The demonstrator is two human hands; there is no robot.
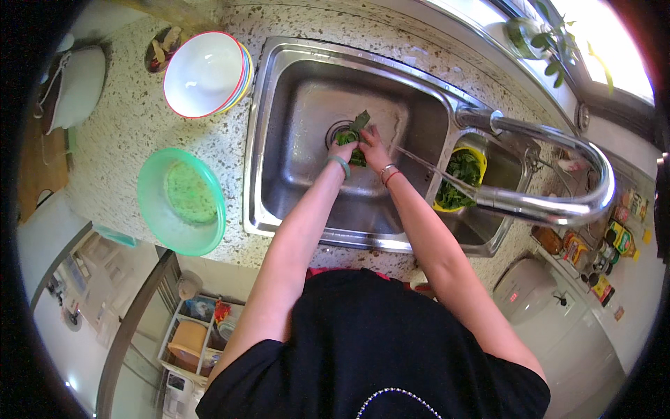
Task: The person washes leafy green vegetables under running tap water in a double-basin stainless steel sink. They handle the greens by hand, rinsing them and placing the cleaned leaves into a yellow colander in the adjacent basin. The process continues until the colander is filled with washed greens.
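Both hands are low in the large basin of the steel sink point(293, 167), over the drain. A small bunch of leafy greens point(360, 123) is between them, its dark leaves poking out above and below the fingers. My left hand point(343, 151), with a green bangle at the wrist, is closed round the bunch. From the other side my right hand point(375, 149) grips the same greens, its fingers pointing away from me; a watch or bracelet and a red band circle that wrist. A thin stream of water runs from the chrome faucet point(544, 202) toward my right hand.
In the smaller basin at right sits a yellow basket point(481, 167) full of leafy greens. Left of the sink, stacked bowls point(202, 73) and a green plastic basin point(146, 202) stand on the speckled counter point(118, 140). Jars and bottles point(607, 258) crowd the far right.
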